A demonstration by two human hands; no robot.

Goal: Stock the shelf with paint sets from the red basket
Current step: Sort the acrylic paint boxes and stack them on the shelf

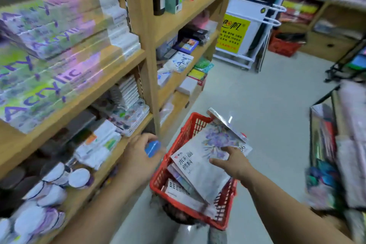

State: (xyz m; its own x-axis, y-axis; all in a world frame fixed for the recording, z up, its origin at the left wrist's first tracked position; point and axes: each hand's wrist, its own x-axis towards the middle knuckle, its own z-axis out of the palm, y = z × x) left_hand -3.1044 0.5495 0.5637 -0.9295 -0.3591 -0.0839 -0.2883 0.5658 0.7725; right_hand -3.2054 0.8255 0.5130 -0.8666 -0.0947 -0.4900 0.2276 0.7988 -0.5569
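Low and close, the red basket [154, 184], with a loose stack of paint sets inside; topmost, a flowered watercolour set [198, 170] lying slantwise across the rim. Flat on its cover, the right hand [232, 162], fingers straight and spread, gripping nothing. Leaning at the basket's far end, a second flowered set [227, 125]. Just left of the basket, by the wooden shelf [99, 90] edge, the left hand [138, 152], fingers curled round a small blue object [152, 148]. Higher on the shelf, watercolour pan sets [128, 114] and stacked Acrylic boxes [49, 77]. Far off on the floor [257, 95], another red basket [283, 45] beside a white rack [247, 27].
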